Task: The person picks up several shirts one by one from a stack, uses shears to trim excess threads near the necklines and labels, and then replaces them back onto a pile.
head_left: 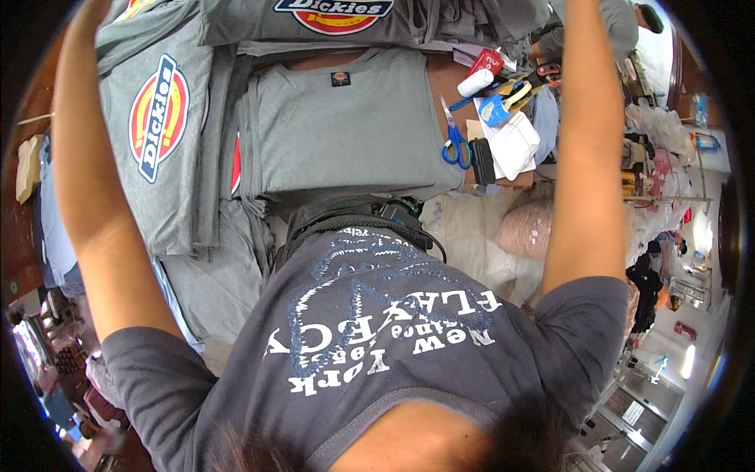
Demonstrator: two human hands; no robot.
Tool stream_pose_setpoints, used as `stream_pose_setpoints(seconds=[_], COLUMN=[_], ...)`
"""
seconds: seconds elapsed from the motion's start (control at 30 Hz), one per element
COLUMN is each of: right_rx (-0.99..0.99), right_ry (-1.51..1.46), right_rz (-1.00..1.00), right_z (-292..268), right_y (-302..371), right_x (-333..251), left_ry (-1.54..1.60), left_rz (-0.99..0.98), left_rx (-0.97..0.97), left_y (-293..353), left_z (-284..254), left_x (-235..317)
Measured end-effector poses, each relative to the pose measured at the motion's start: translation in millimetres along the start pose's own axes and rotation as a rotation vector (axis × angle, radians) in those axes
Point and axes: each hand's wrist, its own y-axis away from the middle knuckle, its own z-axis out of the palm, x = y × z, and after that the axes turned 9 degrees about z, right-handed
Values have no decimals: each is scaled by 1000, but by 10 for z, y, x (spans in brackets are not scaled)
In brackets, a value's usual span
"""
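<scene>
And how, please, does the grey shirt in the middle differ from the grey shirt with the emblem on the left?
The middle shirt shows plain cloth and a small dark neck label; the left shirt shows a large multicoloured emblem. The middle shirt is laid in a neat, squarish shape, while the left shirt forms a longer, slanting shape. Both are grey.

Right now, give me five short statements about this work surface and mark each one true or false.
1. Blue-handled scissors lie right of the folded gray T-shirt. True.
2. Both of the person's hands are visible. False: the left arm and right arm run out past the upper edge.
3. The T-shirt's neckline faces the wearer of the camera. False: it faces away.
4. A black oblong object sits beside the scissors. True.
5. The scissors' handles are yellow. False: blue.
</scene>
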Motion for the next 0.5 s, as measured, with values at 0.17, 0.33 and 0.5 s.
stream_pose_setpoints(seconds=[0.17,0.33,0.5], right_rx=[-66,-414,-398], right_ry=[194,600,731], right_rz=[-19,146,216], right_z=[394,293,250], right_y=[1011,3050,3813], right_x=[1227,1841,1890], left_ry=[-386,-484,-679], left_rz=[233,19,-181], left_rx=[-58,-388,-294], left_y=[890,2697,3724], left_z=[249,1076,1347], left_x=[-900,-1096,-1170])
